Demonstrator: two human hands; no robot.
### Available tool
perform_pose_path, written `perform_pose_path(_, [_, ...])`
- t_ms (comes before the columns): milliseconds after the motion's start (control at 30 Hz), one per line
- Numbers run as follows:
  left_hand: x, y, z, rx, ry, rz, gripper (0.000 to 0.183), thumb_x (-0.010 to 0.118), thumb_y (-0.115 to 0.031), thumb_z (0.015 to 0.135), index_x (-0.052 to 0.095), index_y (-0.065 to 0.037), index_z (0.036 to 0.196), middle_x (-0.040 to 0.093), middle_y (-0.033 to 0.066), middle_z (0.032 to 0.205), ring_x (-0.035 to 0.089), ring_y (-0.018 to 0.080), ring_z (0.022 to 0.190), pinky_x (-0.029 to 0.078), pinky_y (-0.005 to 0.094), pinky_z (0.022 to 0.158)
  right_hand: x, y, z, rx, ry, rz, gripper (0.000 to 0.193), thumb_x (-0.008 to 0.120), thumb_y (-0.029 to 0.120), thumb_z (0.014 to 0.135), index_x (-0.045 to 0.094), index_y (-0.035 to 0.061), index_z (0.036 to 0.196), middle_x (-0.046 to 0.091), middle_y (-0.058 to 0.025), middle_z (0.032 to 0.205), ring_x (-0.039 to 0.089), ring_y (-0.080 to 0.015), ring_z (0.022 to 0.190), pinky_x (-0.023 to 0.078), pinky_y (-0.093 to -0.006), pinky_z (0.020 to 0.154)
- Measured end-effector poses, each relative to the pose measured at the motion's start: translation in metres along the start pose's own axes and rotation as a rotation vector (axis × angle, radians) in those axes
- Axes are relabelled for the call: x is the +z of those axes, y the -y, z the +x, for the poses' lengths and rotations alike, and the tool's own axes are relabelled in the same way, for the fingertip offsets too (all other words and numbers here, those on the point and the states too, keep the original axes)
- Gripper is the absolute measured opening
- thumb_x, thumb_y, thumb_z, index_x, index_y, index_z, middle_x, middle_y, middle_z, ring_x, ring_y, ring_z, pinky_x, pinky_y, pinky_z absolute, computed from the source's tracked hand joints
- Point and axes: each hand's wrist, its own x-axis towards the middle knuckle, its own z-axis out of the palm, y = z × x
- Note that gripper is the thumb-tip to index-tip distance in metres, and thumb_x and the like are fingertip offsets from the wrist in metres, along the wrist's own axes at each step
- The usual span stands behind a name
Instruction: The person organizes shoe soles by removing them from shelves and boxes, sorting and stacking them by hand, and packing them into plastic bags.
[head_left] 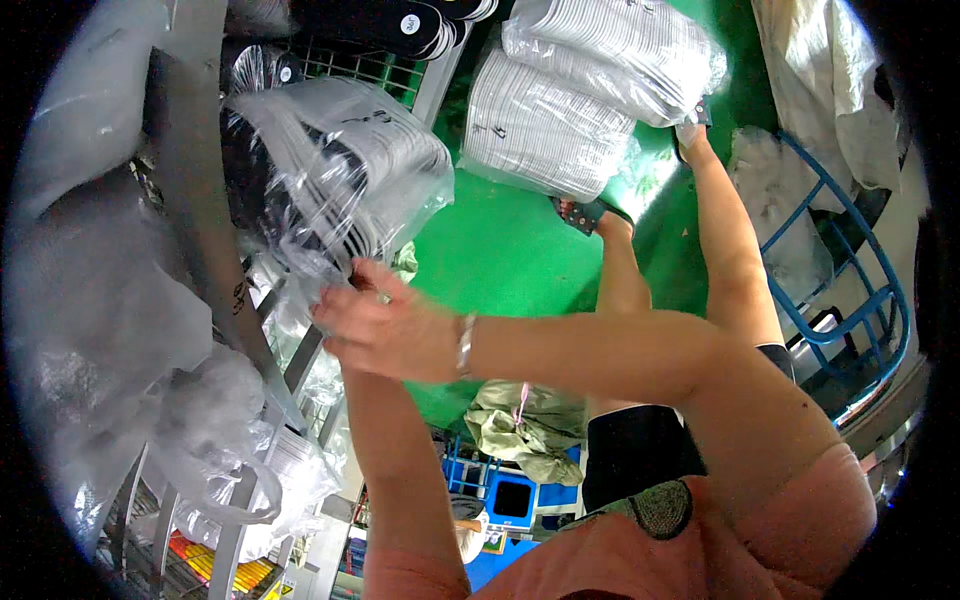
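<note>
A clear plastic bag (345, 165) packed with black and white shoe soles lies on a metal rack at the upper left. My right hand (385, 325), with a silver bracelet at the wrist, reaches across from the right and closes on the bag's crumpled neck (315, 262). My left hand (335, 350) comes up from below and sits right under the right hand at the same neck. It is mostly hidden, so I cannot make out its grip.
The grey rack frame (200, 210) and more filled plastic bags (100, 300) are at the left. Two bags of white soles (550, 130) lie on the green floor (500, 250). A blue metal cart (850, 280) stands at the right, with an olive sack (520, 420) and a blue crate (510, 497) below.
</note>
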Motion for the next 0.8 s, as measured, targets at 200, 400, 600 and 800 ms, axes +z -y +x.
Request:
perform_pose_path(200, [-0.022,0.025,0.067,-0.284,-0.067,0.009,0.019,0.042,-0.022,0.077,0.048,-0.01,0.09,0.052,0.0069,0.081,0.053,0.0189,0.073,0.043,0.0318,0.056,-0.012,-0.068,-0.018,0.55,0.194,0.178,0.081,0.064,0.039,0.059,0.022,0.0153,0.123,0.016,-0.0169,0.128,0.015,-0.037,0.118,0.02,-0.0527,0.09])
perform_pose_path(400, [-0.035,0.0,0.069,-0.233,-0.097,-0.092,0.016,0.043,-0.019,0.076,0.051,-0.007,0.082,0.054,0.0066,0.073,0.054,0.0196,0.067,0.043,0.0308,0.05,0.078,-0.06,0.039,0.559,0.541,0.476,0.088,0.063,0.044,0.059,0.012,0.0222,0.127,0.004,-0.0126,0.133,0.01,-0.0337,0.121,0.017,-0.0528,0.092])
perform_pose_path(600, [-0.047,0.026,0.086,-0.283,-0.094,-0.145,0.016,0.045,-0.019,0.075,0.053,-0.006,0.077,0.054,0.0058,0.068,0.054,0.0195,0.062,0.043,0.0303,0.048,0.081,-0.094,0.032,0.501,0.655,0.272,0.085,0.062,0.041,0.062,0.01,0.0259,0.127,-0.001,-0.0062,0.134,0.004,-0.0257,0.123,0.018,-0.0533,0.091])
perform_pose_path(800, [-0.071,0.02,0.098,-0.267,-0.004,-0.208,0.018,0.047,-0.025,0.073,0.053,-0.007,0.075,0.051,0.0034,0.064,0.049,0.0168,0.058,0.041,0.0309,0.053,0.037,-0.08,-0.035,0.363,0.303,0.327,0.073,0.062,0.022,0.062,0.023,0.0166,0.123,0.025,-0.0153,0.125,0.027,-0.0311,0.114,0.027,-0.042,0.09])
